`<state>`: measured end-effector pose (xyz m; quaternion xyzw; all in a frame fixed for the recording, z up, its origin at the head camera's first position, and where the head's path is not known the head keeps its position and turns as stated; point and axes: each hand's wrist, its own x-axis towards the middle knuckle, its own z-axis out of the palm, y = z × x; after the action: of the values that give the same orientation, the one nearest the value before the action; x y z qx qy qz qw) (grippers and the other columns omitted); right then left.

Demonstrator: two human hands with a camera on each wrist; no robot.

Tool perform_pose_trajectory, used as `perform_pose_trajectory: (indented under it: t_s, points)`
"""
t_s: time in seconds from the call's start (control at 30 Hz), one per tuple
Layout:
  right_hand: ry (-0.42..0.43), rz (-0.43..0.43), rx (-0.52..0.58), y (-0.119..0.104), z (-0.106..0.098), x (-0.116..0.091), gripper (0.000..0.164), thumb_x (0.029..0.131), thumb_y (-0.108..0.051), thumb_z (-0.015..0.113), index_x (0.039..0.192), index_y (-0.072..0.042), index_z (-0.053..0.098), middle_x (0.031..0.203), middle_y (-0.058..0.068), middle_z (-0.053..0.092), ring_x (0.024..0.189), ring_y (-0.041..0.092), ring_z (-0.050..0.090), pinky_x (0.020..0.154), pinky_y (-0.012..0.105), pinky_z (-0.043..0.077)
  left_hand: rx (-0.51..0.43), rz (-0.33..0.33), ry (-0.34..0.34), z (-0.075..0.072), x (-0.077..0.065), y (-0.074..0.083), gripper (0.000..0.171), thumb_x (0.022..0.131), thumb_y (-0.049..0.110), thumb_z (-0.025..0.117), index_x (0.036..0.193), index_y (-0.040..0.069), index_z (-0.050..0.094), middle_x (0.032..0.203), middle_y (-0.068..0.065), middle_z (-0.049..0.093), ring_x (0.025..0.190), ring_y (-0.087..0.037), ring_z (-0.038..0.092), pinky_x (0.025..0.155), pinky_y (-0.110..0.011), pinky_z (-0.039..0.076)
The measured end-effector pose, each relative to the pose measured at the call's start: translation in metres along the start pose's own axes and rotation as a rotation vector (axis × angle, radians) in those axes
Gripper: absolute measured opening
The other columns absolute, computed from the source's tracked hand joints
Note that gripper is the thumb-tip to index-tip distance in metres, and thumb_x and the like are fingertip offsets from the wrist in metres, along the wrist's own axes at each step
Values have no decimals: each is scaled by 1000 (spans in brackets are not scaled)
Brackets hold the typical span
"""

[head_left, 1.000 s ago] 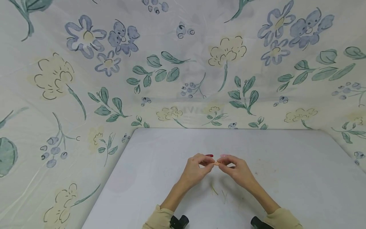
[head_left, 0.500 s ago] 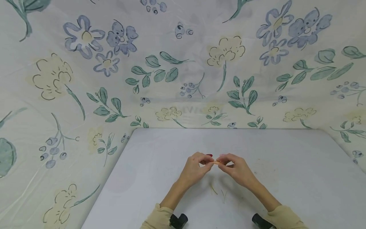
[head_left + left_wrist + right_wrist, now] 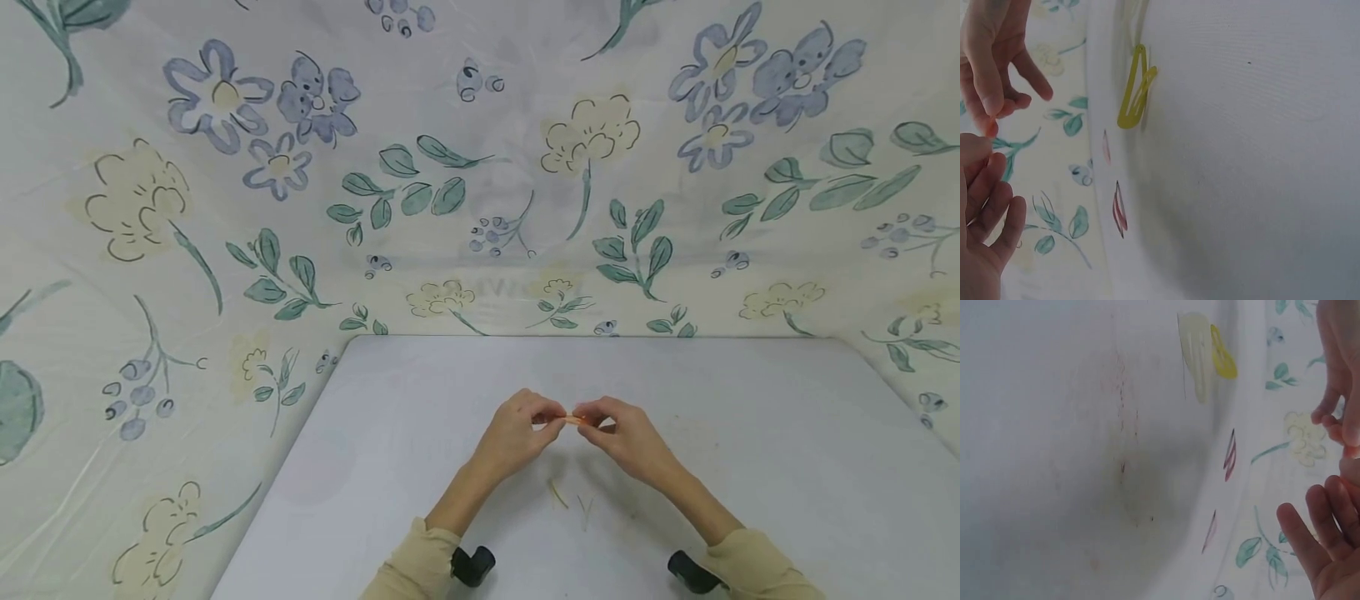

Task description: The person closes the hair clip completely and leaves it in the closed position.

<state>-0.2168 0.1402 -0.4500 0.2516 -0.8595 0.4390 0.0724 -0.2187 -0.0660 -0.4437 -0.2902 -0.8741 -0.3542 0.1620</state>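
From where I stand, the left hand [image 3: 513, 432] and right hand [image 3: 632, 440] both pinch a small orange piece [image 3: 573, 420] above the white table [image 3: 375, 408]. At six o'clock from it lie a yellow clip [image 3: 1130, 90] and a pale clip [image 3: 1196, 353]. The hands hide a red clip [image 3: 1121, 214] and pink clip [image 3: 1106, 148] from the head view; flowered cloth [image 3: 420, 242] hangs at twelve.

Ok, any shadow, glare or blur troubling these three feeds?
Head: fairly even light, soft shadows on the white table near the left hand and right hand; orange piece too small to read. Left wrist: dimmer, broad soft shadow below the yellow clip. Right wrist: also dim, pale clip soft-edged. No strong glare in any view.
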Motion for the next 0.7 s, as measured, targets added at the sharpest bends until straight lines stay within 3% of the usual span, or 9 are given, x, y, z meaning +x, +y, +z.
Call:
perform_pose_trajectory:
  t_s: [0.23,0.43,0.7]
  points:
    - [-31,3,-97,2,-7,4,23,86,-2,73,108,-3,71,96,3,71,84,15,64,76,32,58,151,11,-87,1,10,2,9,91,17,71,97,12,75,86,4,69,82,-8,54,72,-17,47]
    - [-43,-10,-174,4,-10,6,22,85,-3,74,107,-4,71,95,2,71,82,13,63,76,33,58,209,21,-145,3,18,4,10,90,16,71,99,12,75,87,4,71,83,-9,55,71,-15,47]
    - [-64,-22,-310,9,-18,14,18,85,-6,76,102,-6,72,88,-1,68,80,14,62,76,36,55,307,66,-144,9,30,4,7,87,16,74,93,13,76,82,5,70,80,-10,56,67,-16,46]
